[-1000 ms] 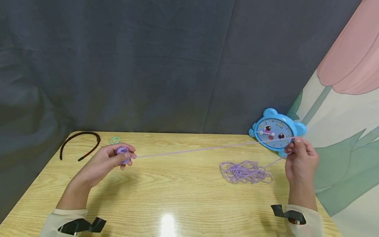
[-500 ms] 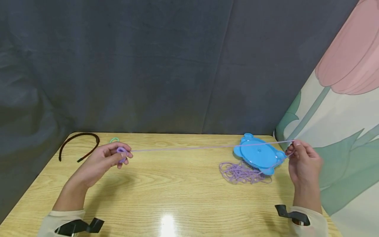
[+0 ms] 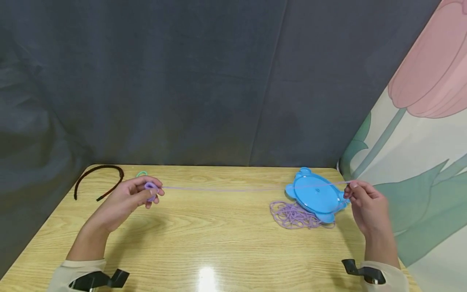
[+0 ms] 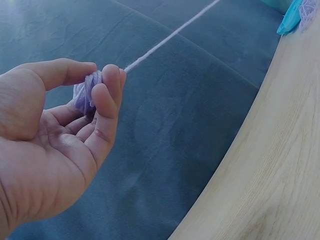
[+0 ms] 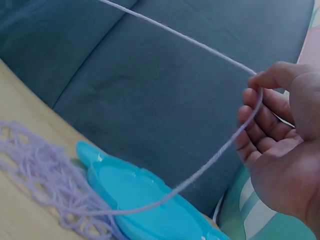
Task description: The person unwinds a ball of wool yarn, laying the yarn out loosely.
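My left hand holds a small wound bundle of purple yarn between thumb and fingers. From it a single yarn strand stretches across above the table to my right hand, which pinches it between thumb and fingertips. Below the right hand the strand hangs in a curve, down to a loose tangled yarn pile on the table. A blue animal-shaped toy clock lies face down, its lower edge over part of that pile. Its dial is hidden.
On the wooden table, a dark headband lies at the back left. Near it a green ring is partly behind the left hand. A dark curtain closes off the back, and a flower-patterned cloth the right side.
The clock has tipped forward from standing with its dial showing to lying face down on the yarn pile. My right hand has lowered and shifted slightly left; the strand sags a little more.
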A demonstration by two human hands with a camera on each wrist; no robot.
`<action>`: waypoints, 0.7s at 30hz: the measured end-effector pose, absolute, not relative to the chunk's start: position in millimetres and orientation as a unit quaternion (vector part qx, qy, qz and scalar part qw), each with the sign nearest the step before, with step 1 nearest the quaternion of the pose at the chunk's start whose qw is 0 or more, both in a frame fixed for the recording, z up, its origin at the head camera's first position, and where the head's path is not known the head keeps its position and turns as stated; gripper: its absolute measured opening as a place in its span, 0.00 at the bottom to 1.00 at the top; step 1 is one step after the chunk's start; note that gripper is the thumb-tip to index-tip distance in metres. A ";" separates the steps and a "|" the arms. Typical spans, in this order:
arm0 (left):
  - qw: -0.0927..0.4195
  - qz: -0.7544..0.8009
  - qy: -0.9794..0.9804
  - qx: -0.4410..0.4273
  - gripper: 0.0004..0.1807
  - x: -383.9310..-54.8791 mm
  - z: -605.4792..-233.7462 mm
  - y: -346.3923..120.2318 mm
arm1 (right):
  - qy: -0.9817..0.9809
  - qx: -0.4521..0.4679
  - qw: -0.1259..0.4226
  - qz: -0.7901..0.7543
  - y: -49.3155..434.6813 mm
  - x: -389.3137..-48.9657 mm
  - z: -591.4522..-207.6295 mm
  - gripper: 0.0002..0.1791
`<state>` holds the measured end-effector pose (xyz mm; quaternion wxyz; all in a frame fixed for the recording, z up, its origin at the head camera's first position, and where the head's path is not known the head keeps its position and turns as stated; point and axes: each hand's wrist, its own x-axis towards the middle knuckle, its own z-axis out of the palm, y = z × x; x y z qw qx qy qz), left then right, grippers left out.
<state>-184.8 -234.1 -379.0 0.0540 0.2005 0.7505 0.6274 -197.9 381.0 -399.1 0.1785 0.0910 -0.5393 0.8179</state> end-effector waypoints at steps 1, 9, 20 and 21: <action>0.053 0.627 0.750 0.201 0.14 -184.7 -379.2 -234.2 | -0.547 0.097 0.173 0.813 381.8 -196.8 -401.0 0.13; 0.053 0.629 0.747 0.208 0.14 -184.1 -380.0 -234.1 | -0.607 0.170 0.099 0.770 397.7 -187.0 -413.0 0.17; 0.059 0.632 0.745 0.208 0.16 -183.7 -380.1 -231.6 | -0.625 0.225 0.058 0.745 410.5 -184.6 -423.2 0.20; 0.059 0.631 0.744 0.209 0.16 -183.7 -380.3 -231.5 | -0.627 0.225 0.058 0.744 410.9 -184.6 -423.6 0.21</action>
